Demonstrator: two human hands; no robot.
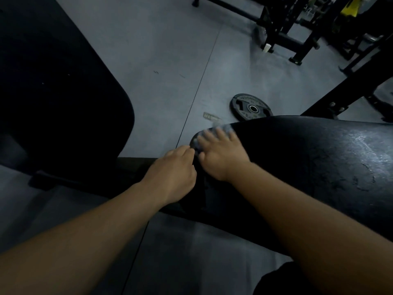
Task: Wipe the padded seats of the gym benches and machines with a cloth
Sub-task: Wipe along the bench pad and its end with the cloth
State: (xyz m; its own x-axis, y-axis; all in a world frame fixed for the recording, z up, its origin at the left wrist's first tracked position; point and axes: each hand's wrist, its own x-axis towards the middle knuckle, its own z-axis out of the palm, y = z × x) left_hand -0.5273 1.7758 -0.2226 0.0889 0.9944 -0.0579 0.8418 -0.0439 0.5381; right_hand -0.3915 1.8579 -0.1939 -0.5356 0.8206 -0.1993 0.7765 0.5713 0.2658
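Observation:
A black padded bench seat [308, 158] with a worn, scuffed cover runs from the right edge to a narrow tip at centre. A pale grey cloth [225, 128], blurred, lies on that tip. My right hand [221, 154] presses on the cloth with its fingers spread flat. Just left of it, my left hand [174, 175] has its fingers curled against the pad's tip and the cloth's edge; whether they grip anything is hidden. A second black pad [63, 92] fills the left side.
A black weight plate [251, 107] lies flat on the grey rubber floor [170, 50] just beyond the seat. A small flat label [211, 117] lies beside it. Black machine frames [297, 33] stand at the back right, with a diagonal steel beam [348, 96].

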